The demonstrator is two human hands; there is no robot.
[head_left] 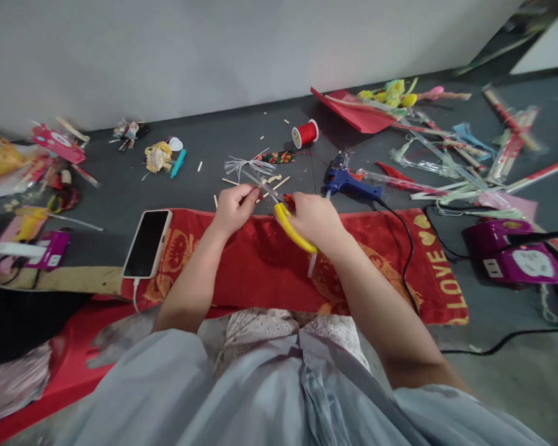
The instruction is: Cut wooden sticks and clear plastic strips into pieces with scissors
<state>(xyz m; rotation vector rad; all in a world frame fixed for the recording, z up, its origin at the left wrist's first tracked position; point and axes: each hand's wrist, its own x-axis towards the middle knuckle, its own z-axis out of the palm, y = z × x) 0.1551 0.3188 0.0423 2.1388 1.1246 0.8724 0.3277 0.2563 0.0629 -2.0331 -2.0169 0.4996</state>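
Observation:
Above the red towel [260, 266], my right hand [318, 224] is closed around yellow-handled pliers [294, 230], with one curved handle sticking out below the fingers. My left hand [235, 207] pinches at a thin, clear strip [253, 181] near the tool's tip; exactly what lies between finger and thumb is too small to tell. Just beyond the hands lie a bundle of white wires [248, 164], a patterned cloth piece [279, 157] and short wooden sticks [281, 184]. A blue glue gun [351, 183] rests right of my right hand.
A spool of red thread [305, 133] stands behind. At left are a phone [147, 243] on a cable and a turquoise glue stick [178, 163]. Red paper [353, 111], wrapped sticks and a purple power box [516, 251] with black cords crowd the right.

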